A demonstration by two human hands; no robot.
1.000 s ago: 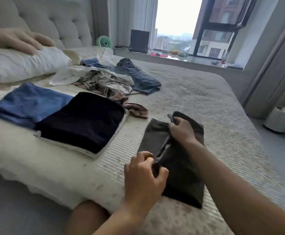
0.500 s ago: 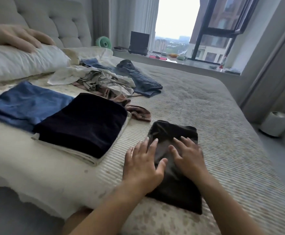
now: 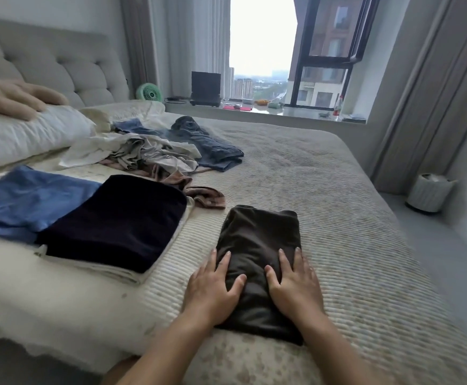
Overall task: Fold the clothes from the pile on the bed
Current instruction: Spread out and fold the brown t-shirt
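The bed [image 3: 324, 190] carries a loose pile [image 3: 154, 154] at far left, with a folded navy stack [image 3: 115, 218] nearer. A folded dark garment [image 3: 257, 240] lies near the front edge. Left hand [image 3: 213, 290] and right hand [image 3: 293, 284] press flat on it, fingers [image 3: 221, 262] spread apart.

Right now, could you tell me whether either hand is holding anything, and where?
Nothing is gripped: the left hand and right hand lie flat, pressing the folded dark garment near its front end.
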